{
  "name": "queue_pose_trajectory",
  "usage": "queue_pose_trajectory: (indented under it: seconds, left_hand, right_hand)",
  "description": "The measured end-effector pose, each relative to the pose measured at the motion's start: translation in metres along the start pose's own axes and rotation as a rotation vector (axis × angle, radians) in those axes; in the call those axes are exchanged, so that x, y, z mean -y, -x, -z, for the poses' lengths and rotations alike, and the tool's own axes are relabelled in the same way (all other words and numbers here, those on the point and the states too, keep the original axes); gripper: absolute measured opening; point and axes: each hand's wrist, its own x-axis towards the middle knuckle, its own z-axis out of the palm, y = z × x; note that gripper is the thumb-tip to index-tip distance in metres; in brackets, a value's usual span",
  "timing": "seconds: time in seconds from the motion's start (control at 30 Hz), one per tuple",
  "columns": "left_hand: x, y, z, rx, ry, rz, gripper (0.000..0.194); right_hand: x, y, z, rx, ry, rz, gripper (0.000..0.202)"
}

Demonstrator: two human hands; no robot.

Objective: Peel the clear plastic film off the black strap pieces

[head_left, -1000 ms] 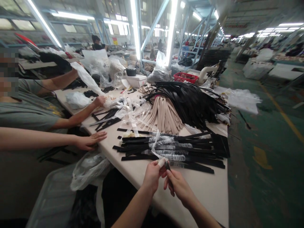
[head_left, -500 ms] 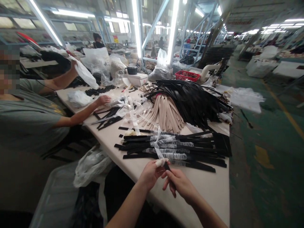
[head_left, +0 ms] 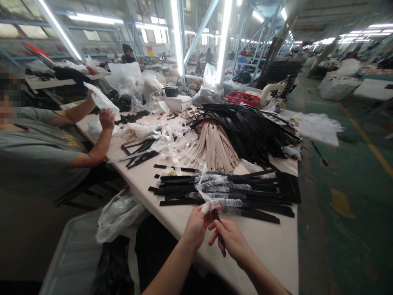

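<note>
Close to the table's front edge, my left hand (head_left: 197, 225) pinches a strip of translucent plastic film (head_left: 202, 189) against the end of a black strap (head_left: 215, 214). A pale wrap covers one of its fingertips. My right hand (head_left: 229, 237) is closed round the same strap, just to the right and a little lower. From my left fingers the film runs up and back across a row of black straps (head_left: 260, 214) lying side by side. Several of those have clear film wound round their middles (head_left: 229, 202). Part of the held strap is hidden by my fingers.
Behind the row lie a heap of long black straps (head_left: 254, 131) and a fan of beige straps (head_left: 215, 147). A co-worker (head_left: 39, 143) sits at the left, holding a white sheet (head_left: 102, 100). A red basket (head_left: 242, 98) stands farther back; a plastic bin (head_left: 70, 246) is below left.
My hands stay close together on the strap, and more of its dark end shows between them. The co-worker's lower hand has risen from the table to the white sheet.
</note>
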Motion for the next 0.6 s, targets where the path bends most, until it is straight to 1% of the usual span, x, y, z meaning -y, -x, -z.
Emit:
queue_pose_trajectory:
  seconds: [0.13, 0.23, 0.3, 0.4, 0.47, 0.53, 0.6]
  left_hand:
    - [0.006, 0.003, 0.001, 0.031, -0.051, -0.036, 0.041]
    - [0.008, 0.006, 0.002, 0.058, -0.022, -0.033, 0.040]
    - [0.008, 0.007, 0.002, 0.061, 0.009, -0.008, 0.041]
    - [0.007, 0.009, 0.003, 0.047, 0.010, 0.053, 0.040]
    - [0.007, 0.009, 0.002, 0.025, -0.019, 0.063, 0.041]
    - [0.010, 0.010, 0.001, 0.025, -0.046, 0.054, 0.043]
    - [0.012, 0.011, 0.000, 0.062, -0.071, 0.070, 0.046]
  right_hand:
    - [-0.001, -0.002, 0.000, 0.011, 0.010, -0.007, 0.047]
    - [-0.001, -0.002, 0.001, -0.021, 0.010, 0.010, 0.047]
    - [-0.001, -0.002, 0.002, -0.027, 0.020, 0.015, 0.049]
    - [-0.004, -0.002, 0.000, 0.020, 0.073, -0.021, 0.053]
    - [-0.006, -0.003, -0.001, 0.039, 0.110, -0.040, 0.057]
    - [-0.007, -0.004, -0.002, 0.009, 0.138, -0.021, 0.058]
    - [-0.006, -0.004, -0.002, -0.051, 0.178, 0.021, 0.056]
